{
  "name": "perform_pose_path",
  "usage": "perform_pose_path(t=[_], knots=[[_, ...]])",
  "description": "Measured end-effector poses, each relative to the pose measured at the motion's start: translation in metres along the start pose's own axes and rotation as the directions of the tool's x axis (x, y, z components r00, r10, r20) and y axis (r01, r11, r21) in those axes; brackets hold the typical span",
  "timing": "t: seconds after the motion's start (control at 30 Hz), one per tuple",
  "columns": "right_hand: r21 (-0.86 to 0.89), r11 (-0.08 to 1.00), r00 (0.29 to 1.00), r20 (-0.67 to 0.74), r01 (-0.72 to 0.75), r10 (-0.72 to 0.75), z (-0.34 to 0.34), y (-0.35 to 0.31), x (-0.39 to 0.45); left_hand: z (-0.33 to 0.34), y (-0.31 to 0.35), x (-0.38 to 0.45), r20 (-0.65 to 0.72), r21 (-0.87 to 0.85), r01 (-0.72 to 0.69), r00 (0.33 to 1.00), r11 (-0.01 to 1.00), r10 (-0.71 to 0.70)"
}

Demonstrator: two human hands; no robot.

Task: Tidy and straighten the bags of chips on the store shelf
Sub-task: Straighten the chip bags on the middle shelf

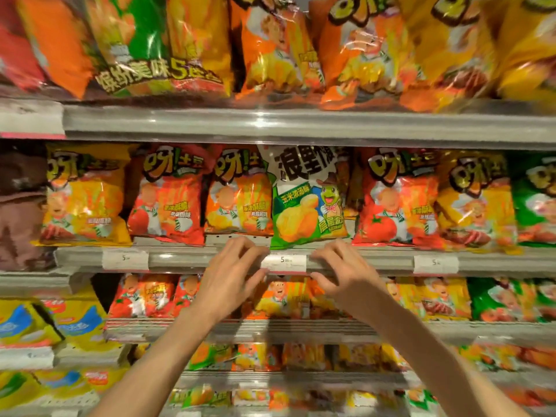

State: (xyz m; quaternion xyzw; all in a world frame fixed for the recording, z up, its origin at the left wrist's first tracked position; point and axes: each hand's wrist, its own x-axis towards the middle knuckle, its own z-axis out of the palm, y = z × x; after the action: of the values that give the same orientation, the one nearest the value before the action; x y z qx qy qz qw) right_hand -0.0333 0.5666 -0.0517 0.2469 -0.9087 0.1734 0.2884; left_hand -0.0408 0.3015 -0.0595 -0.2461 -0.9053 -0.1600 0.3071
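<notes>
With your left hand (pixel 231 275) and right hand (pixel 340 272) loosely curled, empty, below the green bag (pixel 307 203), a hasty grab could topple its neighbours.

On the shelf at my hands I count one green and white bag (pixel 310 200) standing among six bags with the cartoon cook: two yellow, two red, one orange, and one green cut by the frame edge. Three price tags sit on that shelf's rail (pixel 186 260). My two hands are up, left hand (pixel 231 275) and right hand (pixel 343 272).
</notes>
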Motion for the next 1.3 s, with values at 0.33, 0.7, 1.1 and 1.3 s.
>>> perform_pose_path(t=[0.33, 0.7, 1.1, 1.3], knots=[[-0.035, 0.999, 0.998, -0.036, 0.041, -0.042, 0.019, -0.003, 0.010, 0.007, -0.010, -0.001, -0.042, -0.114, 0.003, 0.999, 0.993, -0.008], [-0.009, 0.998, 0.986, -0.153, -0.062, 0.060, -0.024, -0.026, 0.056, 0.004, -0.008, 0.002, 0.008, -0.121, 0.086, 0.996, 0.989, -0.086], [-0.446, 0.895, 0.999, -0.036, -0.015, -0.001, -0.003, -0.029, 0.107, 0.003, -0.008, 0.003, 0.015, -0.146, 0.087, 0.996, 0.985, -0.085], [-0.339, 0.941, 0.985, -0.155, 0.018, -0.075, -0.008, -0.035, 0.118, 0.005, -0.008, 0.002, 0.019, -0.150, 0.106, 0.994, 0.983, -0.105]])
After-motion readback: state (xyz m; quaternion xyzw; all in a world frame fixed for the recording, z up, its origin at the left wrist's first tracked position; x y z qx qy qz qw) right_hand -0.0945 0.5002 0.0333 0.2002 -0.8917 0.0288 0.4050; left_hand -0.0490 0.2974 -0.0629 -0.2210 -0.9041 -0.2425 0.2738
